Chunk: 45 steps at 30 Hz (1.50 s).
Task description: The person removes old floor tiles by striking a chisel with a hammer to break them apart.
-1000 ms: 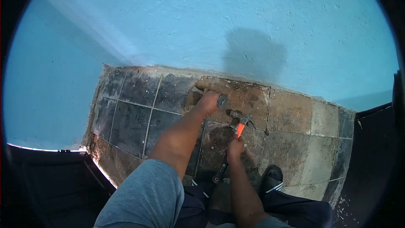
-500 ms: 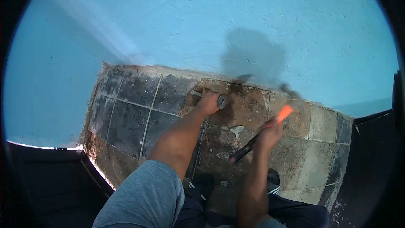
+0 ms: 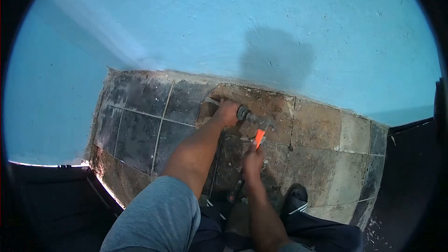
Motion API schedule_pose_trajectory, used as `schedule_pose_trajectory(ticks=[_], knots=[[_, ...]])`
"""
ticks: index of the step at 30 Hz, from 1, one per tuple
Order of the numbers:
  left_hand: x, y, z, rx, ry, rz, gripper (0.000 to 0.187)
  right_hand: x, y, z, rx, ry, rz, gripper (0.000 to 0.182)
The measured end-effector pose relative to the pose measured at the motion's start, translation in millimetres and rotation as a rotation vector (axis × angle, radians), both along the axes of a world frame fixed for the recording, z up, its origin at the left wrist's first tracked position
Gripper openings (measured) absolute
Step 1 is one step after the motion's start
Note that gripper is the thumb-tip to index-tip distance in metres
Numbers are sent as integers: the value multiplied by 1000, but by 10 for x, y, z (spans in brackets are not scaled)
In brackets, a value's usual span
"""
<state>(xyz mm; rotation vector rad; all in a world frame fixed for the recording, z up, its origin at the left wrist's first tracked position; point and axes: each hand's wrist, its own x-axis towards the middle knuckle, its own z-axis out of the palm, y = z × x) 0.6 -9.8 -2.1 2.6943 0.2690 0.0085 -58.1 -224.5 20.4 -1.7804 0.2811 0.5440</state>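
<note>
My left hand [image 3: 227, 113] is wrapped round a chisel whose round, dark butt end [image 3: 241, 112] sticks out to the right of the fist. Its blade side is hidden by the hand, close to the broken edge of a dark floor tile [image 3: 185, 103]. In my right hand [image 3: 253, 162] is a claw hammer [image 3: 259, 137] with an orange neck and a black grip. The hammer's metal head lies right at the chisel's butt and appears to touch it. Beneath the hands, bare brown floor [image 3: 270, 105] shows where the tile surface is gone.
A light blue wall [image 3: 186, 23] rises behind the floor strip. Dark tiles lie at left, worn brownish and grey tiles [image 3: 350, 172] at right. My foot in a dark striped sandal [image 3: 296, 199] stands near the hammer. Dark panels [image 3: 415, 172] flank both sides.
My right hand has swung the hammer left, bringing its head from the right over to the chisel's butt. My left hand stays nearly in place, gripping the chisel.
</note>
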Motion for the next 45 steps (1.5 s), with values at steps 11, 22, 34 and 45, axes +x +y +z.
schedule_pose_trajectory(ticks=[11,22,34,45], knots=[[141,34,87,-153,170,97,20,1327,-495,1762,469,-681,-743,47],[46,36,-263,-105,188,27,18,16,-213,-453,-209,33,-135,46],[-77,-139,-345,-33,157,49,22,343,-234,-445,-4,136,-48,41],[-69,81,138,-197,63,248,28,498,-220,145,87,2,-124,43]])
